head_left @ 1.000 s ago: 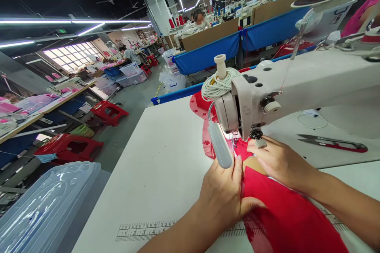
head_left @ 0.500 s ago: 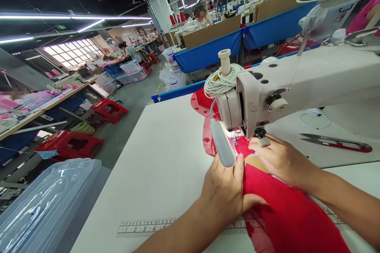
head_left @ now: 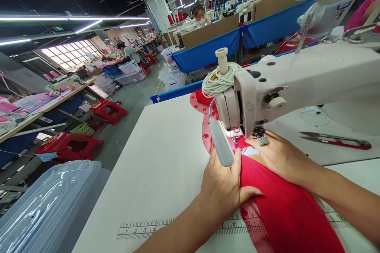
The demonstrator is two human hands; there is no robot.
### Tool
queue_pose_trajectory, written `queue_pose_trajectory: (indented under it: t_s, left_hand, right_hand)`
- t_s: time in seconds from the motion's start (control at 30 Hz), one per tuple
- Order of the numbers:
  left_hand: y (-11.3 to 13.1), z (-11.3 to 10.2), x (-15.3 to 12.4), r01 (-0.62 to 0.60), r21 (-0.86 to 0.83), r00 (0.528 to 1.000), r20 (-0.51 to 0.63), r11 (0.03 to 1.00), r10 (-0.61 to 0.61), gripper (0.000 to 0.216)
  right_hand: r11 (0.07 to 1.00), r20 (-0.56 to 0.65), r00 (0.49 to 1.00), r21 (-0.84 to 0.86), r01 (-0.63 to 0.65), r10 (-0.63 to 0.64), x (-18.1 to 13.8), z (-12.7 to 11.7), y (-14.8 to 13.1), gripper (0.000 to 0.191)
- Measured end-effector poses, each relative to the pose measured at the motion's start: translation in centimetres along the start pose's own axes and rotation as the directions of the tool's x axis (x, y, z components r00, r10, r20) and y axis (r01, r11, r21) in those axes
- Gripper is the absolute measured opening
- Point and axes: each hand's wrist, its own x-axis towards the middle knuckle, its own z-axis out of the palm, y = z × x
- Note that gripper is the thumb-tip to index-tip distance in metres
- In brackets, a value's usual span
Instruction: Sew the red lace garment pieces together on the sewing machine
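Note:
A red fabric piece (head_left: 285, 209) lies on the white sewing table (head_left: 160, 170) and runs under the head of a white sewing machine (head_left: 285, 83). My left hand (head_left: 224, 189) presses on the fabric's left edge just in front of the needle, fingers together and thumb out on the cloth. My right hand (head_left: 280, 156) rests flat on the fabric to the right of the presser foot, fingers stretched toward the needle. Behind the needle, red lace fabric (head_left: 204, 126) spills out. A small lamp (head_left: 221, 148) hangs at the machine head.
Thread snips (head_left: 335, 141) lie on the table to the right. A printed ruler (head_left: 142, 229) marks the table's front edge. A clear plastic bin lid (head_left: 44, 209) sits at lower left. Red stools (head_left: 108, 110) stand in the aisle. Other people work at distant stations.
The red fabric has fed further under the machine head, and both hands have slid forward with it toward the needle.

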Motion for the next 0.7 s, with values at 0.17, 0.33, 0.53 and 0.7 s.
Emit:
queue_pose_trajectory:
  t_s: [0.17, 0.33, 0.53, 0.7]
  left_hand:
    - [0.0, -0.2, 0.2, -0.030, -0.046, 0.999, 0.018, 0.999, 0.030, 0.093]
    - [0.6, -0.9, 0.5, -0.047, -0.116, 0.998, -0.056, 0.992, 0.041, 0.090]
    - [1.1, -1.5, 0.6, -0.066, -0.089, 0.995, -0.085, 0.994, 0.058, 0.089]
    - [1.0, -1.4, 0.5, -0.087, -0.034, 0.993, -0.077, 0.996, 0.084, 0.089]
  right_hand:
    - [0.999, -0.060, 0.998, -0.017, 0.033, -0.033, 0.4, -0.8, -0.5, 0.027]
    - [0.990, -0.066, 0.990, 0.057, 0.132, -0.128, 0.5, -1.2, -0.9, 0.037]
    - [0.982, 0.010, 0.990, 0.126, 0.138, -0.141, 0.2, -1.0, -0.7, 0.039]
    - [0.982, -0.033, 0.990, 0.122, 0.143, -0.140, 0.2, -0.8, -0.8, 0.039]
